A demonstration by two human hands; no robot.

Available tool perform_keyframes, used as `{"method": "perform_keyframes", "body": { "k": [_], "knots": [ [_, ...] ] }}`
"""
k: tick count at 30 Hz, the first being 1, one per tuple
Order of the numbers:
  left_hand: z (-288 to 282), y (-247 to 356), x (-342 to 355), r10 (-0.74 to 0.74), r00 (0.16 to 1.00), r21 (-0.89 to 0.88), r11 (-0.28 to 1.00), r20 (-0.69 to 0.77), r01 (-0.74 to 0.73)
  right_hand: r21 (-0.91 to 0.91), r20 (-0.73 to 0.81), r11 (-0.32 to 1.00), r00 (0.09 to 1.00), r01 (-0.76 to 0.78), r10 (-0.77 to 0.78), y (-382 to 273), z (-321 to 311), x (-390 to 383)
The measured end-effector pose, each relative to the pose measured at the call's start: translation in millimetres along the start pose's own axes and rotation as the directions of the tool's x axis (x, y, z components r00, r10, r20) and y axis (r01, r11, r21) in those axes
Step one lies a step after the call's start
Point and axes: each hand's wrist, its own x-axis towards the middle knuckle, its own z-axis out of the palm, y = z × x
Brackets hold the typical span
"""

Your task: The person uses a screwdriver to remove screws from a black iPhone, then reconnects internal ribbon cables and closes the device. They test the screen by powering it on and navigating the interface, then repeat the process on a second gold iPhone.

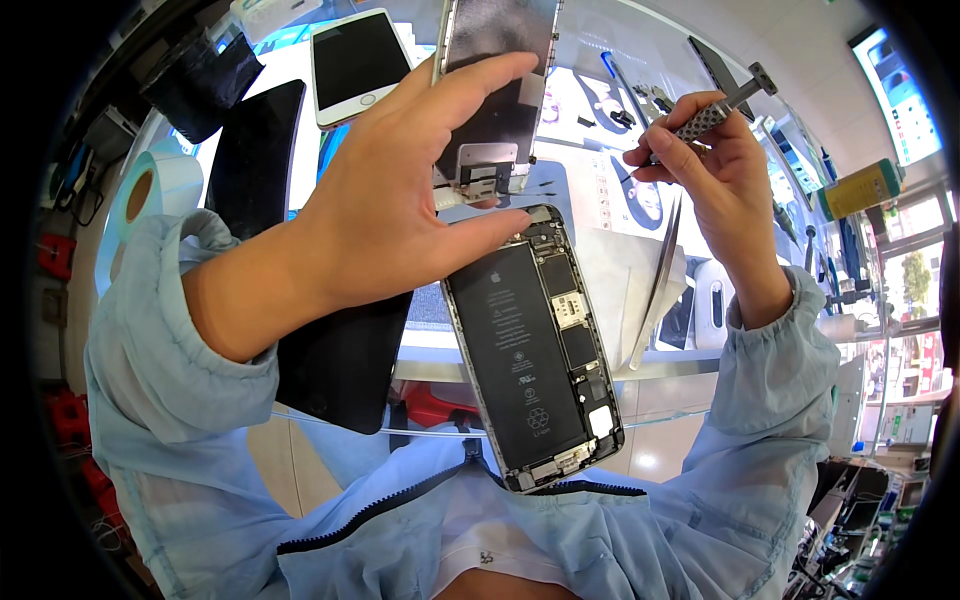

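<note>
My left hand (400, 190) is closed at the joint of an opened phone. Its fingers lie along the detached screen panel (500, 100), which stands up with its metal-backed inner side showing. The thumb presses at the top end of the open phone body (525, 350), where a black battery and circuit boards are exposed. The body's lower end reaches past the table's near edge. On the right, my right hand (715, 165) is closed around a small screwdriver (704, 121) with a patterned grey handle, held away from the phone. Its tip is hidden by the fingers.
Metal tweezers (658, 285) lie right of the phone body. A white phone (362, 68) rests at the far left, beside a dark flat panel (255, 155). Another black panel (340, 360) lies under my left forearm. A tape roll (140, 195) stands at left, a green-yellow bottle (860, 190) at right.
</note>
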Motion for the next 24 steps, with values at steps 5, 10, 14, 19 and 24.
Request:
{"method": "perform_keyframes", "body": {
  "k": [5, 10, 14, 19, 24],
  "knots": [
    [-4, 5, 1, 0.006, 1.0, 0.023, 1.0, 0.021, -0.006, 0.041, -0.017, 0.998, 0.999, -0.04, 0.041, -10, 1, 1],
    [-1, 1, 0, 0.051, 0.999, 0.042, 0.998, 0.003, -0.051, 0.442, 0.04, 0.886, 0.99, -0.141, 0.138, -26, 13, -5],
    [5, 1, 0, 0.113, 0.99, -0.007, 0.994, -0.081, -0.114, 0.607, 0.093, 0.77, 0.98, -0.198, 0.178, -31, 29, -9],
    [5, 3, 0, 0.118, 0.99, 0.0, 0.993, -0.081, -0.118, 0.605, 0.068, 0.771, 0.978, -0.197, 0.197, -29, 42, -14],
    [5, 6, 1, 0.129, 0.985, -0.024, 0.991, -0.111, -0.133, 0.601, 0.082, 0.783, 0.987, -0.162, 0.141, -28, 47, -12]
  ]
}}
